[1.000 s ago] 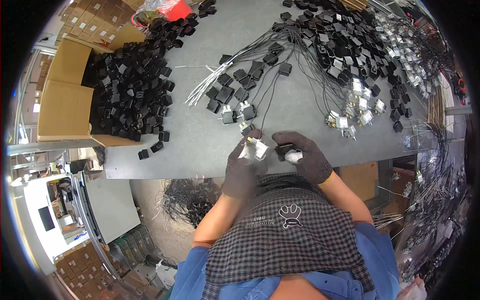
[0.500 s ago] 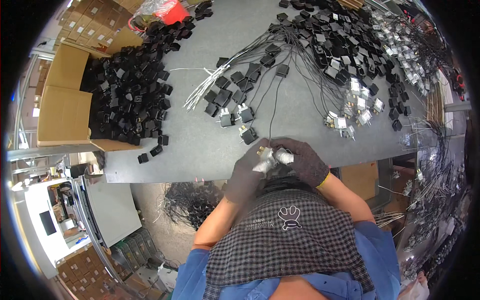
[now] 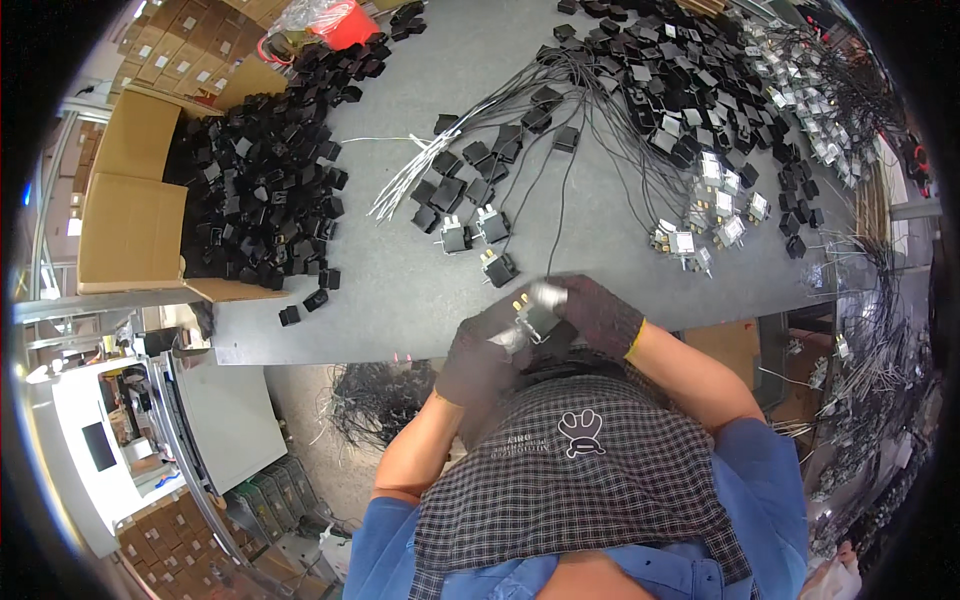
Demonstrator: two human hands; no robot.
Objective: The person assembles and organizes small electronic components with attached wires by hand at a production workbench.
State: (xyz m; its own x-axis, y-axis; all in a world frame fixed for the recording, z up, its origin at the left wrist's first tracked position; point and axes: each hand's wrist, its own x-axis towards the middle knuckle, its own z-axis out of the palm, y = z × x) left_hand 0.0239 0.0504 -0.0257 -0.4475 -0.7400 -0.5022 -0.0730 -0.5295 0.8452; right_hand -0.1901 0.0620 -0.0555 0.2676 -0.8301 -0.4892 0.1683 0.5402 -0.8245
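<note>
Both gloved hands meet at the table's (image 3: 400,300) near edge: left hand (image 3: 478,352) and right hand (image 3: 598,312) pinch one small black switch (image 3: 533,318) together.

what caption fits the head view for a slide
Gloved left hand and right hand hold a small wired part over a grey table strewn with black housings.

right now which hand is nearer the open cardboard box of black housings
Left. The left hand is at the table's near edge on the side of the cardboard box, though well clear of it. The right hand lies farther away, beyond the left.
</note>
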